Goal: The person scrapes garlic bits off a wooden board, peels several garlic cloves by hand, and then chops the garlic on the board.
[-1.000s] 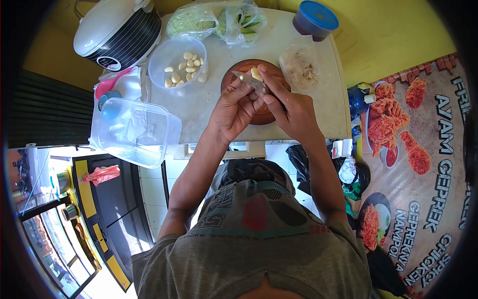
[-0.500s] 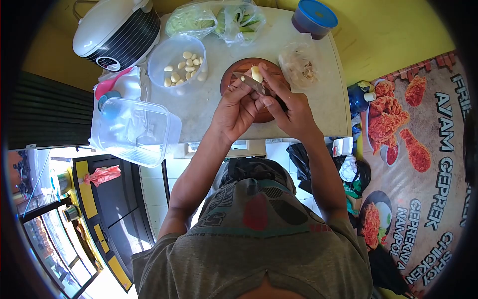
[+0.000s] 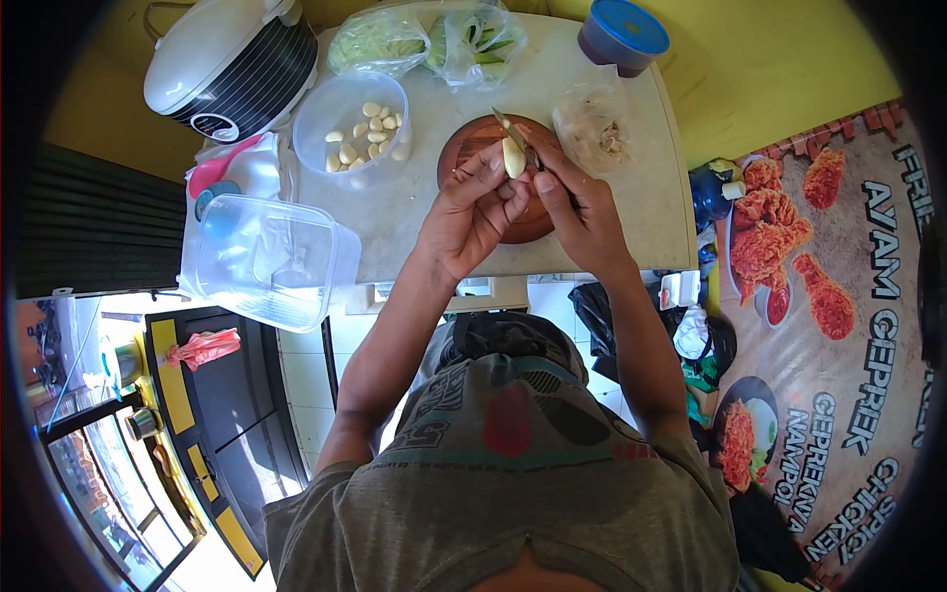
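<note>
Between the fingers of my left hand (image 3: 477, 205) is a pale peeled garlic clove (image 3: 514, 158), held upright over a round wooden board (image 3: 464, 148). My right hand (image 3: 584, 212) grips a small knife (image 3: 508, 125), its blade pointing up and to the left right beside the clove. The knife's handle is mostly hidden by my fingers. To the left of the board, a clear round tub (image 3: 314, 111) holds several peeled cloves (image 3: 375, 125). A plastic bag (image 3: 589, 123) with pale brown scraps lies to the board's right.
An open clear rectangular container (image 3: 281, 259) sits at the table's front left. Behind it are a pink spoon (image 3: 219, 168) and a rice cooker (image 3: 232, 74). Bags of green vegetables (image 3: 380, 41) and a blue-lidded tub (image 3: 623, 37) line the back.
The knife has swung from lying across the clove to pointing up beside it. The clove is now lower and more exposed, and my right fingers have drawn back slightly.
</note>
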A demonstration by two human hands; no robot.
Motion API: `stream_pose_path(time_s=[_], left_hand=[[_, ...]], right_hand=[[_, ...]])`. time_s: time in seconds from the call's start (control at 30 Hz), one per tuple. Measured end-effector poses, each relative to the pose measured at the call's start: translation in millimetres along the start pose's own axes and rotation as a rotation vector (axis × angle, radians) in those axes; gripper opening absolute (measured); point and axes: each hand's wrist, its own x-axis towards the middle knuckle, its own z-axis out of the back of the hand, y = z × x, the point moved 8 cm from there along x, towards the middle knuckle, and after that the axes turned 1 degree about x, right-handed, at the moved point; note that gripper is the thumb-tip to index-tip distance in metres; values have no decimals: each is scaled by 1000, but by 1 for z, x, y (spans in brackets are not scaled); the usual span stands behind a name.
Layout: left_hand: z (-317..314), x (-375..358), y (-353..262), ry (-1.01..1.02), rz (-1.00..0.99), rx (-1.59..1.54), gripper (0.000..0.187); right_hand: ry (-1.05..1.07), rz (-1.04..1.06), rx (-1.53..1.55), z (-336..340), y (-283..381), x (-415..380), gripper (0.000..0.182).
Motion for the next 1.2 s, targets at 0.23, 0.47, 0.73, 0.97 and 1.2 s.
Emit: stream_pose_path(time_s=[0.23, 0.47, 0.73, 0.97, 1.2], left_hand=[[6, -1, -1, 0, -21, 38, 25], [3, -1, -5, -6, -26, 77, 24], [11, 2, -3, -65, -11, 101, 21], [-17, -11, -80, -319, -590, 1092, 20], [-31, -26, -151, -818, -1028, 1971, 21]], right_hand=[[185, -64, 93, -7, 6, 1, 51], [131, 33, -44, -5, 7, 4, 49], [40, -191, -47, -1, -9, 3, 38], [-226, -264, 151, 28, -36, 2, 41], [-306, -475, 231, 48, -72, -15, 41]])
